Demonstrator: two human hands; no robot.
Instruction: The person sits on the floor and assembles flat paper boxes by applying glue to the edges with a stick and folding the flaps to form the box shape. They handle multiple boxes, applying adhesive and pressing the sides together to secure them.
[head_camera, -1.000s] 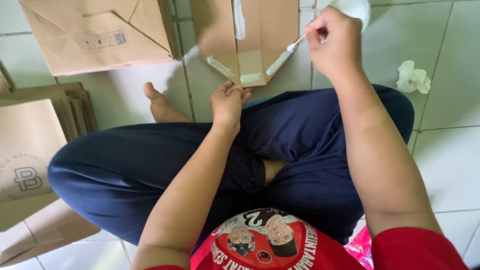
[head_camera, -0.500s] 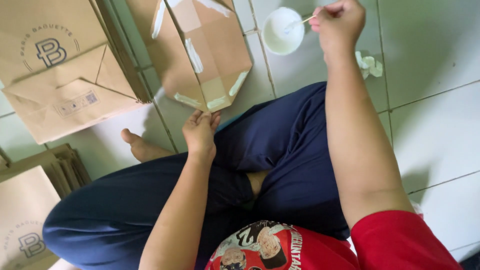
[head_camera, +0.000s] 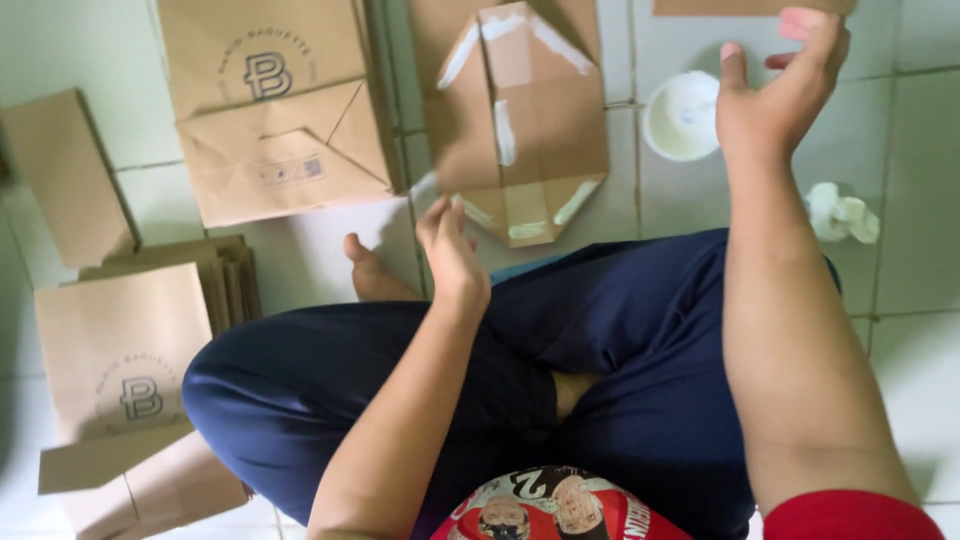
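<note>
**Floor station: paper bags, glue bowl, two hands**

Pale floor tiles (head_camera: 930, 150) make up the work surface, seen from above, with the person sitting cross-legged in dark blue trousers (head_camera: 640, 350).

- Left hand (head_camera: 452, 255): I see it loosely open, fingers slightly curled, grasping nothing. It hovers over the knee, its fingertips just at the lower left edge of the folded bag.
- Folded bag (head_camera: 525, 130): brown paper, bottom flaps turned up and streaked with white paste, lying flat just ahead of the left hand and between the two hands.
- Right hand (head_camera: 775, 95): raised, fingers spread and relaxed; I cannot tell whether anything thin is pinched at the fingertips.
- Bowl (head_camera: 682, 115): small, white, round, just left of the right hand.
- Crumpled tissue (head_camera: 840, 212): white, on the tile just right of the right forearm.
- Printed bag (head_camera: 280, 110): flat, brown, well left of the left hand's fingertips, beside the folded bag.
- Stack of bags (head_camera: 125, 350): far left of the left arm, near the knee.
</note>
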